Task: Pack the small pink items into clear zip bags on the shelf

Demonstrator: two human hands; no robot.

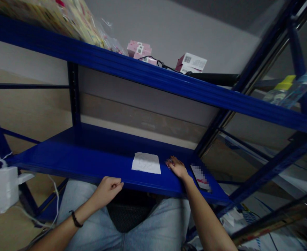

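Note:
My left hand (pixel 109 190) is curled into a fist just in front of the shelf's front edge, above my left thigh, and nothing sticks out of it. My right hand (pixel 177 168) lies palm down on the blue shelf (pixel 96 158), fingers stretched forward and a little apart. At its fingertips are some tiny pinkish and clear pieces (pixel 168 162), too small to name and partly covered by the fingers. Between the hands, nearer the right one, a white sheet of paper (pixel 146 163) lies flat. A phone-like flat object (pixel 200 177), its face blurred out, rests to the right of my right forearm.
An upper blue shelf beam (pixel 143 75) crosses ahead, carrying plastic bags (pixel 75 24), pink boxes (pixel 139 50), a white-and-pink box (pixel 192 62) and a black cable. Clear bottles (pixel 281 89) stand at right. A white power adapter (pixel 5 188) with cords hangs at left.

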